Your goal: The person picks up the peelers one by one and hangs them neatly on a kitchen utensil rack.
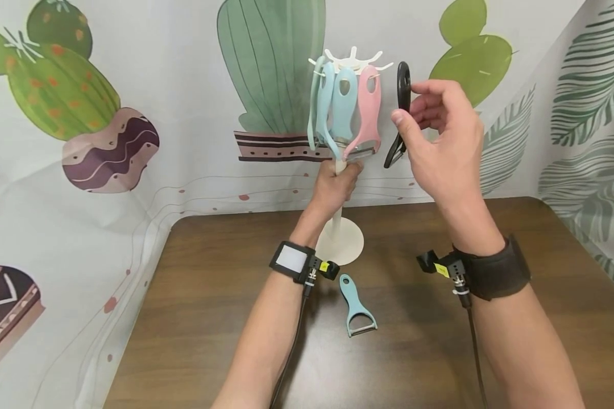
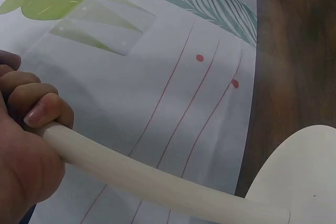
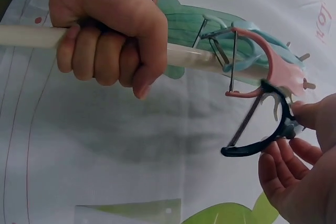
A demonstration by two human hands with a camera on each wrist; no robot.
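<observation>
My left hand (image 1: 336, 183) grips the post of a cream rack (image 1: 340, 250), its fingers wrapped round it below the hooks. From the hooks hang a pink peeler (image 1: 369, 113), a blue peeler (image 1: 344, 111) at the front, another blue one (image 1: 327, 102) and a greenish one (image 1: 314, 108) at the left. Beside the rack's right side, my right hand (image 1: 447, 133) pinches a black peeler (image 1: 403, 91) between thumb and fingers, its handle hole up and its blade end down. In the right wrist view the black peeler's blade (image 3: 245, 123) overlaps the pink one's lower corner.
A blue peeler (image 1: 356, 307) lies on the brown wooden table (image 1: 210, 318), in front of the rack's round base. Behind the table hangs a white cloth (image 1: 184, 85) printed with cacti and leaves. Cables run down from the bands on both wrists.
</observation>
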